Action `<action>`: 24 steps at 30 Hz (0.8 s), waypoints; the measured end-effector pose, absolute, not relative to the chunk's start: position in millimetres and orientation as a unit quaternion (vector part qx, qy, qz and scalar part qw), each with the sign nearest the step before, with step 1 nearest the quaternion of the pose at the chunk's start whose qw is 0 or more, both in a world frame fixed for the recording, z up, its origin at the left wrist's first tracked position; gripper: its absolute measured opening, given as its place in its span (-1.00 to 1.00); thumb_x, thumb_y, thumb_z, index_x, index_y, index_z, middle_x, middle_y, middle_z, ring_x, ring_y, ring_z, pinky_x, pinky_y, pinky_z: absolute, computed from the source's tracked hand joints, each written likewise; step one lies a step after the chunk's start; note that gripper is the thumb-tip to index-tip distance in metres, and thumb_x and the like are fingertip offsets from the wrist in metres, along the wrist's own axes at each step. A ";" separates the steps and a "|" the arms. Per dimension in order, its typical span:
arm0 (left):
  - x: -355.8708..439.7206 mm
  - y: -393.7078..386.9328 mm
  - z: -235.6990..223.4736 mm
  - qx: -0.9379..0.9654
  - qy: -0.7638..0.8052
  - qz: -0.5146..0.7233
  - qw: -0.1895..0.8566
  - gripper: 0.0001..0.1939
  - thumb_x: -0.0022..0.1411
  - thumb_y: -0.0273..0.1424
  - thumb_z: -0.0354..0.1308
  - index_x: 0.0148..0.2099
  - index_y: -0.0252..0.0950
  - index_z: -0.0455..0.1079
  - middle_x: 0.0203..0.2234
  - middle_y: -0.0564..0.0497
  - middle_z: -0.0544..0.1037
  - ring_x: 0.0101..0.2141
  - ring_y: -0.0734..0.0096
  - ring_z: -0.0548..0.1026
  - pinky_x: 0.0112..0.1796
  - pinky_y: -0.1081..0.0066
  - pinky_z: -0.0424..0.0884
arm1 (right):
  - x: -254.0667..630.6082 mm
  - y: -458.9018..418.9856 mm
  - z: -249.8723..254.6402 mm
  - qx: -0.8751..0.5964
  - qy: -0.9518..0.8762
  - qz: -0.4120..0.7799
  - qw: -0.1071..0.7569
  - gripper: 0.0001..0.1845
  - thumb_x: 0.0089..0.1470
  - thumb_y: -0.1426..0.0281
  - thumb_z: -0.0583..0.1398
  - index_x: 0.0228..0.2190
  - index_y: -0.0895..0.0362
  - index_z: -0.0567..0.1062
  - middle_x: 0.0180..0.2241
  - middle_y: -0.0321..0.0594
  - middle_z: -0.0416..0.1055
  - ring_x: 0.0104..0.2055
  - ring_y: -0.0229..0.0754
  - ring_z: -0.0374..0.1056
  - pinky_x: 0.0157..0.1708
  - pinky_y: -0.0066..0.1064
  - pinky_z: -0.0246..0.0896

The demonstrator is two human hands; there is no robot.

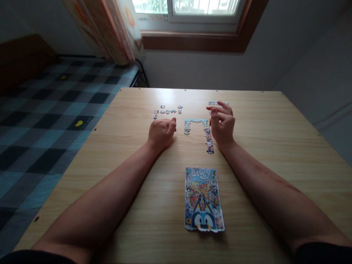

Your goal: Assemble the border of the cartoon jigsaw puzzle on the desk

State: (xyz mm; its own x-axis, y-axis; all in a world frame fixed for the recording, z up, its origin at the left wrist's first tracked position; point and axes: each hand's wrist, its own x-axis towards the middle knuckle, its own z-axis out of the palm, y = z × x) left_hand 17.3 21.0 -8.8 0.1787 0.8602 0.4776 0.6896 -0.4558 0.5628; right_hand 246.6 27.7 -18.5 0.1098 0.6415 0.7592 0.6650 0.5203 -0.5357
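Note:
A partly joined jigsaw puzzle (209, 137) lies on the table between my hands, with a top row, a short left side and a longer right side. My left hand (162, 132) rests in a fist on the wood, left of it, with nothing showing in the fingers. Just beyond that fist are several loose puzzle pieces (167, 112). My right hand (222, 124) is beside the puzzle's right edge, its fingers partly bent and apart, holding nothing I can see. It partly covers more pieces (213, 103) behind it. Closer to me lies a Bluey picture sheet (203, 200) with a torn lower edge.
The wooden table (132, 205) has small dark holes along its edges. On the left is a bed with a checked cover (49, 121). A curtain (107, 29) hangs beside the window (203, 7) beyond the table's far edge.

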 end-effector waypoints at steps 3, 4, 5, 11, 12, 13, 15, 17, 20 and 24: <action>17.9 20.4 -7.8 0.764 0.516 0.372 0.109 -0.45 0.36 -0.26 -0.11 -0.66 -0.27 0.35 -0.73 0.03 0.40 -0.60 0.46 0.38 -0.42 0.41 0.26 | 246.6 29.0 -20.8 -0.498 -0.663 -0.003 0.559 -0.45 0.35 0.30 -0.01 -0.68 0.05 0.36 -0.39 -0.25 0.53 0.10 -0.07 0.36 0.18 0.03 0.16; 18.0 20.2 -7.3 0.766 0.517 0.365 0.110 -0.45 0.35 -0.27 -0.11 -0.68 -0.26 0.30 -0.75 0.04 0.36 -0.62 0.46 0.35 -0.44 0.41 0.23 | 246.6 29.4 -21.6 -0.503 -0.661 0.003 0.557 -0.45 0.35 0.29 -0.01 -0.68 0.04 0.36 -0.44 -0.25 0.50 0.05 -0.08 0.38 0.17 0.01 0.18; 18.1 20.1 -6.8 0.768 0.519 0.359 0.110 -0.46 0.33 -0.28 -0.11 -0.70 -0.25 0.25 -0.77 0.04 0.32 -0.63 0.46 0.31 -0.46 0.40 0.20 | 246.6 29.8 -22.1 -0.506 -0.659 0.011 0.556 -0.45 0.35 0.28 -0.02 -0.68 0.04 0.36 -0.49 -0.26 0.48 0.00 -0.10 0.41 0.14 -0.03 0.20; 18.0 19.8 -5.6 0.777 0.525 0.325 0.117 -0.52 0.23 -0.31 -0.09 -0.73 -0.22 0.03 -0.79 0.10 0.06 -0.67 0.48 0.12 -0.51 0.37 0.02 | 246.2 29.7 -22.7 -0.514 -0.657 0.028 0.551 -0.42 0.32 0.27 0.01 -0.75 0.01 0.21 -0.65 -0.29 0.29 -0.28 -0.15 0.36 -0.02 -0.19 0.25; 17.9 19.9 -5.5 0.777 0.526 0.322 0.123 -0.54 0.22 -0.31 -0.09 -0.73 -0.22 0.03 -0.79 0.10 0.05 -0.67 0.48 0.11 -0.51 0.37 0.01 | 246.2 29.7 -22.7 -0.512 -0.657 0.028 0.553 -0.42 0.32 0.27 0.02 -0.75 0.01 0.19 -0.66 -0.29 0.27 -0.30 -0.15 0.34 -0.04 -0.19 0.25; 17.8 19.9 -5.4 0.776 0.527 0.320 0.130 -0.55 0.20 -0.31 -0.10 -0.73 -0.22 0.04 -0.79 0.10 0.06 -0.66 0.48 0.11 -0.51 0.37 0.01 | 246.3 29.8 -22.8 -0.509 -0.658 0.029 0.554 -0.41 0.32 0.26 0.02 -0.76 0.00 0.17 -0.66 -0.30 0.26 -0.31 -0.15 0.33 -0.05 -0.19 0.24; 18.2 19.2 -4.3 0.777 0.530 0.311 0.140 -0.57 0.18 -0.32 -0.10 -0.72 -0.22 0.07 -0.79 0.09 0.08 -0.65 0.47 0.12 -0.51 0.38 0.00 | 246.3 30.3 -23.0 -0.500 -0.662 0.031 0.558 -0.40 0.33 0.25 0.02 -0.76 0.01 0.15 -0.67 -0.30 0.25 -0.34 -0.15 0.30 -0.07 -0.20 0.22; 19.7 16.8 -2.2 0.786 0.530 0.286 0.141 -0.58 0.18 -0.33 -0.12 -0.72 -0.24 0.11 -0.78 0.07 0.13 -0.64 0.46 0.14 -0.51 0.38 0.00 | 246.2 31.1 -23.0 -0.493 -0.665 0.029 0.561 -0.40 0.33 0.25 0.02 -0.76 0.01 0.15 -0.68 -0.30 0.23 -0.38 -0.16 0.27 -0.10 -0.21 0.20; 23.5 10.6 2.6 0.823 0.510 0.210 0.133 -0.60 0.17 -0.33 -0.12 -0.68 -0.26 0.21 -0.74 0.01 0.28 -0.61 0.42 0.19 -0.49 0.36 0.02 | 245.6 31.5 -22.1 -0.489 -0.667 0.021 0.562 -0.39 0.32 0.25 0.03 -0.77 0.03 0.13 -0.70 -0.32 0.19 -0.42 -0.17 0.22 -0.16 -0.23 0.16; 25.9 4.5 7.7 0.858 0.484 0.128 0.114 -0.63 0.18 -0.34 -0.12 -0.60 -0.26 0.35 -0.58 -0.06 0.50 -0.50 0.33 0.34 -0.44 0.34 0.11 | 243.6 30.0 -20.8 -0.488 -0.669 0.016 0.560 -0.40 0.31 0.25 0.05 -0.77 0.04 0.14 -0.70 -0.32 0.19 -0.43 -0.17 0.20 -0.20 -0.24 0.13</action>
